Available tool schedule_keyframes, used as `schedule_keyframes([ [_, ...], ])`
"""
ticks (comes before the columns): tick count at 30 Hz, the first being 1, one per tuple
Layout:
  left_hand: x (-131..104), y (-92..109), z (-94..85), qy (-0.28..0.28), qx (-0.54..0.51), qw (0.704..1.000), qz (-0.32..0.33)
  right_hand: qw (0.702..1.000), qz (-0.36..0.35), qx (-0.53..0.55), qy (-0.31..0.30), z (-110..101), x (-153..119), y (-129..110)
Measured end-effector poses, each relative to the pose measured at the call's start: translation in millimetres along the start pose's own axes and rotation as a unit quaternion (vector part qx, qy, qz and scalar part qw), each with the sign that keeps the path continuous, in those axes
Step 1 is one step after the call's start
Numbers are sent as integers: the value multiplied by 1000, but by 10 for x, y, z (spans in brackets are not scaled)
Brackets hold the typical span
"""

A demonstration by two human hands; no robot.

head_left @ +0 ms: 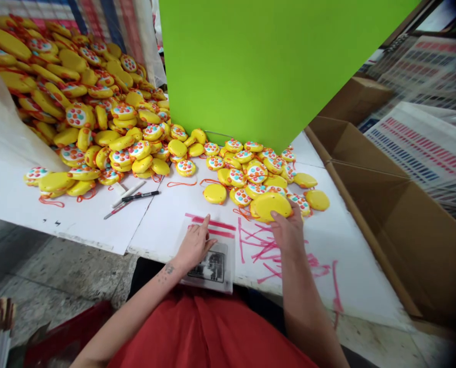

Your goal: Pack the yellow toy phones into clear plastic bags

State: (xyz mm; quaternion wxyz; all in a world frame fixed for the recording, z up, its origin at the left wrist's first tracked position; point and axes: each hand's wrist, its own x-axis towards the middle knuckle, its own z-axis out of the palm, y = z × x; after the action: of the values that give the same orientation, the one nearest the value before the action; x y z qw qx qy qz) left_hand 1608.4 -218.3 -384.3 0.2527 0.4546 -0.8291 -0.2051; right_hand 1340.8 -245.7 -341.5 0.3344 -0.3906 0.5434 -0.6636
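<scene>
My right hand (288,225) grips a yellow oval toy (271,206), its plain yellow face turned up, at the front of a small heap of similar toys. Others in that heap show white faces with coloured dots, like this toy (256,172). My left hand (198,242) lies with its fingers spread on a clear plastic bag (228,266) at the table's near edge. The bag has a dark printed picture (214,267) on it. A yellow toy with a cord (214,194) rests just beyond my left fingertips.
A large pile of these toys (109,110) spills from a woven sack at the left. Several pens (140,196) lie on the white table (166,225). A bright green panel (251,66) stands behind the heap. An open cardboard box (373,225) borders the right side.
</scene>
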Motion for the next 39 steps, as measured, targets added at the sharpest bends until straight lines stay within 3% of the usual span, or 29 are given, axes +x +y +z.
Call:
schedule_keyframes([
  [4, -6, -4, -7, 9, -1, 1000, 11, 983, 35, 33, -175, 116, -247, -76],
  [6, -4, 2, -15, 14, 16, 1000, 15, 972, 55, 48, -225, 237, -349, -76],
  [9, 3, 17, -26, 9, 56, 998, 37, 969, 64, 44, -234, 441, -412, 0],
  [12, 10, 21, -17, 13, 106, 992, 66, 967, 67, -36, -245, 577, -403, 148],
  [17, -9, -9, 12, 77, 117, 984, 108, 941, 50, -155, -297, 646, -432, 293],
  [20, -29, -9, -12, 122, 91, 983, 106, 918, 32, -209, -337, 693, -497, 238],
  [23, -37, 12, -55, 154, 82, 980, 90, 874, -30, -285, -393, 726, -535, 156],
  [25, -34, 28, -76, 156, 80, 981, 80, 860, -83, -324, -386, 708, -526, 121],
  [27, -27, 37, -87, 152, 65, 984, 70, 869, -104, -363, -321, 658, -502, 101],
  [29, -16, 36, -95, 144, 32, 987, 58, 874, -82, -397, -269, 602, -490, 88],
  [32, 24, 23, -126, 123, -43, 991, 30, 870, -28, -400, -288, 563, -544, 76],
  [35, 102, 27, -195, 35, -102, 994, -1, 882, -16, -363, -299, 599, -662, 97],
  [37, 159, 61, -254, -29, -94, 995, -16, 902, -28, -339, -266, 645, -736, 121],
  [39, 195, 118, -311, -53, -48, 997, -21, 923, -44, -311, -223, 690, -788, 135],
])
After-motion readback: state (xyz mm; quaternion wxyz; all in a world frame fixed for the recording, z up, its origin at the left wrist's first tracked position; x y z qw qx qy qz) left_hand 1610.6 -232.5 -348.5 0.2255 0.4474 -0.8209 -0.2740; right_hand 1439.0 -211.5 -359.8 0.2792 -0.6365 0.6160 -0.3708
